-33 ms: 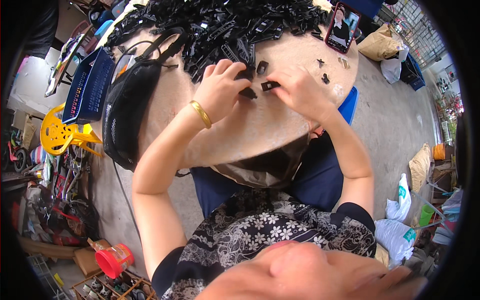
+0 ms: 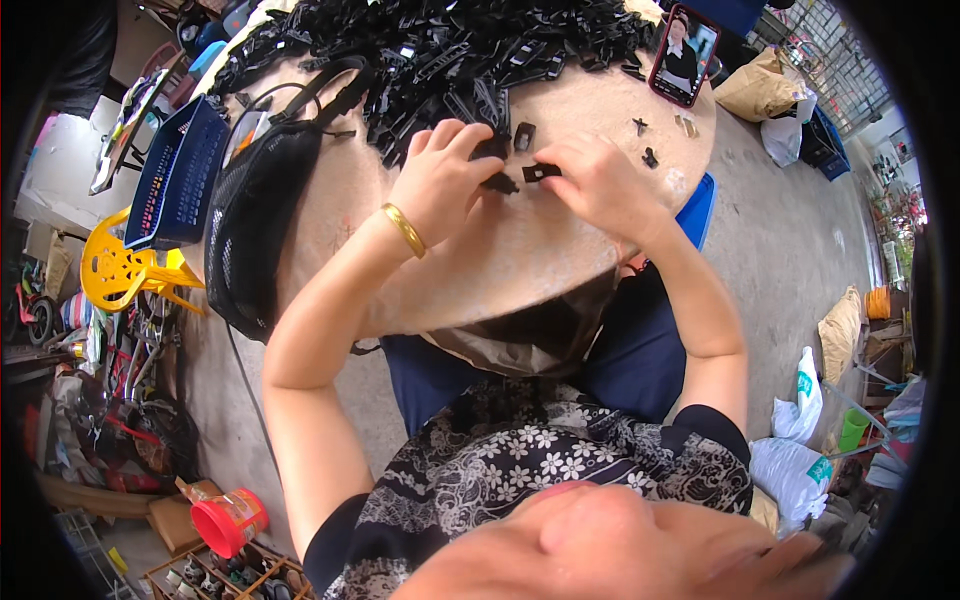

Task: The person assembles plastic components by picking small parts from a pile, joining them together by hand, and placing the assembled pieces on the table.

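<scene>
At the round tabletop's near middle, my left hand (image 2: 446,180) is curled with thumb and fingers round a dark plastic part (image 2: 500,183), mostly hidden by the fingers. Across a small gap, my right hand (image 2: 604,182) pinches a small flat black plastic piece (image 2: 541,173) with a pale opening in it. Another small black oblong piece (image 2: 524,137) lies loose just beyond, between the two hands. A large heap of black plastic parts (image 2: 450,45) covers the table's far side, reaching close to my left fingers.
A phone (image 2: 685,55) stands on the round table (image 2: 480,280) at far right, near small black cross-shaped pieces (image 2: 650,158). A black mesh bag (image 2: 262,200) lies along the left edge. Beyond are a blue basket (image 2: 178,175), a yellow chair (image 2: 112,262) and white sacks (image 2: 790,478).
The piece in my right fingers has tilted slightly. The dark part at my left fingertips has shifted a little to the right. Both arms stay nearly where they were.
</scene>
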`<state>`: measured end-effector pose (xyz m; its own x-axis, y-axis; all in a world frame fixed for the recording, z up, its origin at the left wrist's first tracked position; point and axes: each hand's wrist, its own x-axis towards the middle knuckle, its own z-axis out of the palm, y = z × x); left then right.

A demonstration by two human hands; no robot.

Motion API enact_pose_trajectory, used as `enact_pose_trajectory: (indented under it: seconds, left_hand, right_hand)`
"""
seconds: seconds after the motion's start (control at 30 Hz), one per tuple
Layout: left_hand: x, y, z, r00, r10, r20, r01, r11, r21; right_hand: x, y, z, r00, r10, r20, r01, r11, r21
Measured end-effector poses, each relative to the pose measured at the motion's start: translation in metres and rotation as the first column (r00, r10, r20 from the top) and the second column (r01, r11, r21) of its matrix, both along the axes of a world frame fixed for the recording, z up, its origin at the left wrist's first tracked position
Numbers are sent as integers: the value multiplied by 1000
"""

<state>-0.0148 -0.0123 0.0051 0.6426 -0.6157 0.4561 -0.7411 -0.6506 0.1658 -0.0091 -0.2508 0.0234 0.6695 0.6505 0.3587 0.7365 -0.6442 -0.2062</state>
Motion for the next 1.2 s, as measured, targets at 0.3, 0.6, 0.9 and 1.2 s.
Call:
enact_pose_trajectory:
  seconds: [0.3,0.6,0.9,1.2]
  left_hand:
    - [-19,-14,10,977,-160,-143,117,956,-268]
    - [-20,-14,0,972,-141,-189,99,971,-218]
    - [-27,-16,0,913,-60,-403,-30,976,-215]
    - [-14,-8,-3,934,-148,-325,59,961,-269]
  right_hand:
    - [-10,-6,0,941,-103,-321,162,974,160]
    - [-6,-19,1,999,-1,-32,3,997,77]
    - [-25,-3,10,989,-15,-147,27,997,78]
    - [-20,-15,13,980,-42,-195,55,997,58]
